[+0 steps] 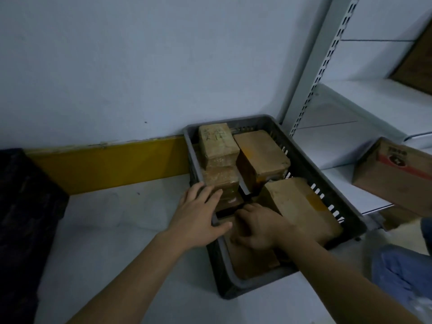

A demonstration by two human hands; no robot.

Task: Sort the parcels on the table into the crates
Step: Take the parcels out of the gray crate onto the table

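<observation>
A dark grey slotted crate point(236, 287) sits on the pale table point(117, 230) against the wall. Inside stand several brown cardboard parcels: one with handwriting point(218, 141) at the back left, one point(261, 152) at the back right, a long one point(301, 206) along the right side, a taped one point(221, 181) at the left. My left hand point(198, 216) lies flat over the crate's left rim, fingers touching the taped parcel. My right hand point(259, 228) presses down on a flat brown parcel point(252, 260) at the crate's near end, which it partly hides.
A second dark crate point(25, 218) stands at the table's left edge. A yellow strip point(112, 162) runs along the wall base. White metal shelving point(350, 118) rises on the right, with a printed cardboard box point(395, 174) beside it. Blue fabric point(402, 274) shows at the lower right.
</observation>
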